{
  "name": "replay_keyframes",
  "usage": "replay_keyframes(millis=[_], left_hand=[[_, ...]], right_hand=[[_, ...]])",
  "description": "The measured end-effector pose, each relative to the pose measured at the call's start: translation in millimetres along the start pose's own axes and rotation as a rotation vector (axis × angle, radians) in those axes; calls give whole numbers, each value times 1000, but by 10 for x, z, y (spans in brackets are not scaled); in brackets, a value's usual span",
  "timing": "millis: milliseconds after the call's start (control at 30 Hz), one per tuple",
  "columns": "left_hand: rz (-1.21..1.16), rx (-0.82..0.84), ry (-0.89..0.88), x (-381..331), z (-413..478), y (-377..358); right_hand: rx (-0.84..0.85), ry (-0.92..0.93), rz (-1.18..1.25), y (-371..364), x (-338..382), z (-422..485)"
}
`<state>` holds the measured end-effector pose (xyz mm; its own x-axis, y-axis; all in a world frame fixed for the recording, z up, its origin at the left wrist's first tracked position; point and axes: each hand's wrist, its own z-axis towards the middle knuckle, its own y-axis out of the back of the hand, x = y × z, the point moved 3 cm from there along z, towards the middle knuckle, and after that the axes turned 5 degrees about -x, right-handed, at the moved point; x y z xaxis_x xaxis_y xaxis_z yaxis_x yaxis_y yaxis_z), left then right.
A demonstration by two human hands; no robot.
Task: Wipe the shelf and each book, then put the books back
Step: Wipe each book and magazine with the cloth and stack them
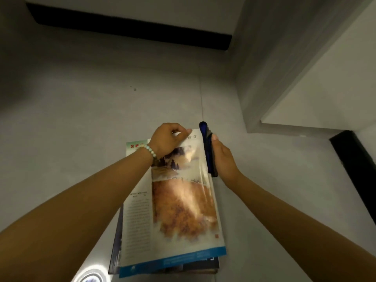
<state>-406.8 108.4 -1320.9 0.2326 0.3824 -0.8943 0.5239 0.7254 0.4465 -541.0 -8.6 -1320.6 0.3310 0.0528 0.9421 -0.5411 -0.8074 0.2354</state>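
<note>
Two hands, head view. Both of your bare arms reach forward and down over a stack of books (pixel 115 251) that lies flat on the grey floor (pixel 71 119). The stack sits well apart from the black skirting (pixel 130 27) along the floor's far edge, and nearer to the jutting white wall corner (pixel 305 88) on the right.

The top book (pixel 179 210) is a glossy volume. Its upper page shows a brown landscape painting, a column of small print on the left and a blue band along the near edge. Beneath it a green-headed cover (pixel 135 146) peeks out at the stack's far left corner, and dark covers show at the near left side.

Your left hand (pixel 168 139), with a pale bead bracelet (pixel 150 151) at the wrist, has its fingers curled and pinches the far edge of that upper page near its far left corner.

Your right hand (pixel 222 157) grips a folded dark blue cloth (pixel 208 153) between thumb and fingers. The cloth stands on edge and touches the far right edge of the same page. It projects beyond your fingertips toward the far side.

At the floor's near edge, left of the stack, a bright ring of reflected light (pixel 91 276) shows on the surface.
</note>
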Motion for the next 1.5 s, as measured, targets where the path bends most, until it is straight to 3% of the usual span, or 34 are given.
replay_keyframes(millis=[133,333,533,667,767,833,933,1100,1133,1267,1500], left_hand=[[-124,-24,18,-23,-52,137],[-207,-100,2,-150,-152,285],[-252,-152,20,-409,-192,441],[-272,-269,46,-406,-168,632],[-185,-277,46,-392,-149,688],[13,-233,61,-441,-180,580],[168,-143,221,-545,-378,197],[-680,197,660,-882,-567,-42],[-687,236,693,-948,-580,13],[-623,144,792,-950,-609,159],[-796,175,871,-950,-584,320]], right_hand=[[-67,7,84,-124,153,-31],[-90,271,26,-194,346,-79],[-73,312,115,-133,511,-261],[-22,230,98,9,260,-567],[-12,184,14,147,96,-746],[-51,202,9,191,173,-754],[-120,275,-8,223,426,-642],[-107,482,-200,227,780,-582],[-90,505,-246,200,811,-607],[-39,508,-328,108,827,-699],[-33,479,-351,217,610,-916]])
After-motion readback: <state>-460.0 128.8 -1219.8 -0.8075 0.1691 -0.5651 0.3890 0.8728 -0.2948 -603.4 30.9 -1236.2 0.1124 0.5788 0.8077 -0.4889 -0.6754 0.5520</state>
